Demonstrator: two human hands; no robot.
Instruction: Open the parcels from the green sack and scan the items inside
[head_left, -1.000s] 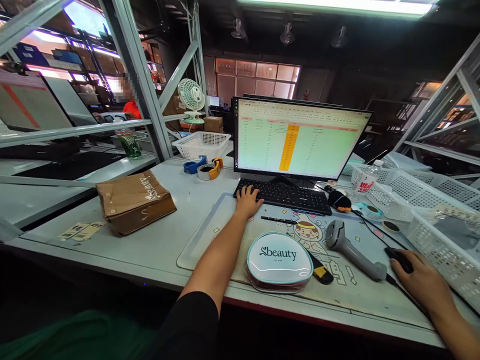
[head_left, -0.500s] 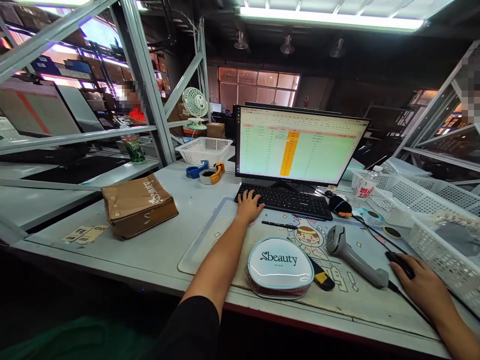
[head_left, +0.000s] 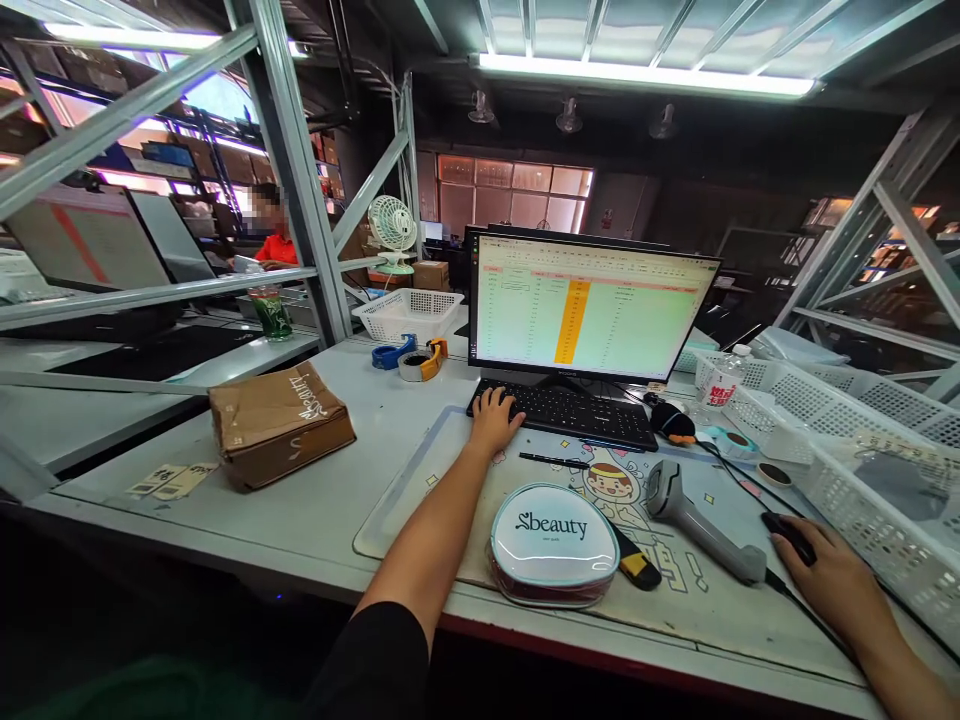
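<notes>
My left hand (head_left: 495, 420) rests with spread fingers on the left end of the black keyboard (head_left: 592, 415). At the right, my right hand (head_left: 825, 570) is curved over a black computer mouse (head_left: 791, 537). Behind the keyboard, the monitor (head_left: 592, 305) displays a spreadsheet with an orange column. Between my arms lies a clear-sided pouch with a white "beauty" top (head_left: 555, 537), partly over a black-and-yellow box cutter (head_left: 639, 568). A grey barcode scanner (head_left: 705, 525) lies on the desk mat left of the mouse. A black pen (head_left: 553, 460) is just below the keyboard.
A brown cardboard box (head_left: 281, 425) sits on the left of the desk, near paper labels (head_left: 174, 480). Tape dispensers (head_left: 420, 360) and a white basket (head_left: 409, 315) stand behind it. White baskets (head_left: 877, 500) line the right side, beside a plastic bottle (head_left: 724, 385). A person in red (head_left: 277, 248) is beyond the rack.
The camera view has tilted up slightly. On the spreadsheet, the outlined cell has shifted left. Both hands stay in place, left on the keyboard and right on the computer mouse.
</notes>
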